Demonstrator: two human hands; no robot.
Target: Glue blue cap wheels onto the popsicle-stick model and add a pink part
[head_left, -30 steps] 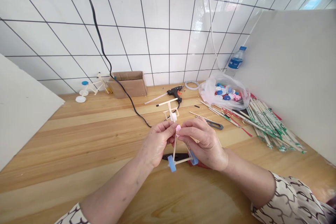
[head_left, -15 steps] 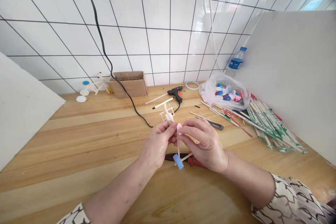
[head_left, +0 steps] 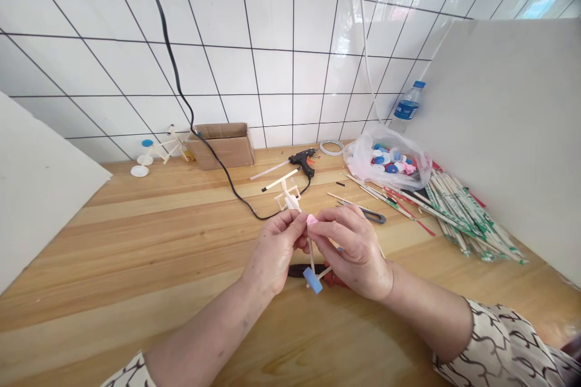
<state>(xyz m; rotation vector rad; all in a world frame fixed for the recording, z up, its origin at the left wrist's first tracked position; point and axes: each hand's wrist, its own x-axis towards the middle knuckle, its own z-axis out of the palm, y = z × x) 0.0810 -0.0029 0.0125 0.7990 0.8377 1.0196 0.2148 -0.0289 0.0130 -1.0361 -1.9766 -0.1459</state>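
Both hands hold a small model made of thin wooden sticks with bottle-cap wheels, raised a little above the wooden table. My left hand pinches the sticks near the top. My right hand pinches a pink cap at the upper end. A blue cap hangs at the lower end, and a white cap and crossbar stick out beyond my fingers. A dark tool with red handles lies on the table under my hands.
A black glue gun and its cord lie behind. Cardboard box, another stick model, tape roll, bag of caps, water bottle, scissors and piled chopsticks stand around. White boards flank both sides.
The model has turned in my hands: the blue cap swung to the right and one of the two blue wheels went out of sight behind my right hand. Both pinches hold.
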